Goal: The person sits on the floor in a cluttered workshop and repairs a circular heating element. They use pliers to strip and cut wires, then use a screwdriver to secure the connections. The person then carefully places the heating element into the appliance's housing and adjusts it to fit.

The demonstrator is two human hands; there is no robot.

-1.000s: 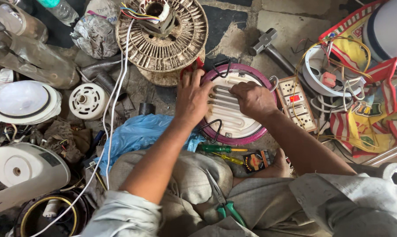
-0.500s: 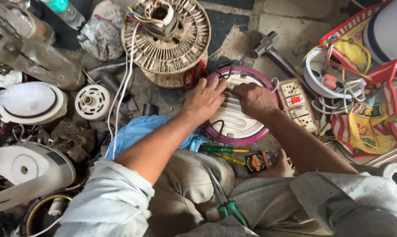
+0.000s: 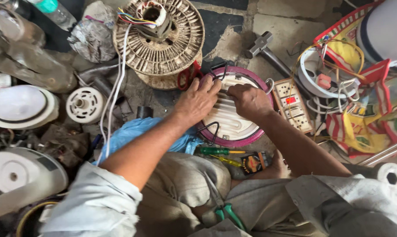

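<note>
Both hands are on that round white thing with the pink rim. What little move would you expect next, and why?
Probably a small press or tug at the top edge of the round white ribbed cover. The left hand lies flat on it near the black wire clip, steadying it, while the right hand is curled as if pinching something small there; what it pinches is hidden. The green-handled screwdriver lies unused beside it.

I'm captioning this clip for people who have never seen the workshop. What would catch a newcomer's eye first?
First, the two hands at centre: the left hand and right hand both press on a round white ribbed cover with a pink rim. Just above it sits a dusty slotted motor core with coloured wires. At right, a bright red and yellow bag lies beside a white socket board.
</note>
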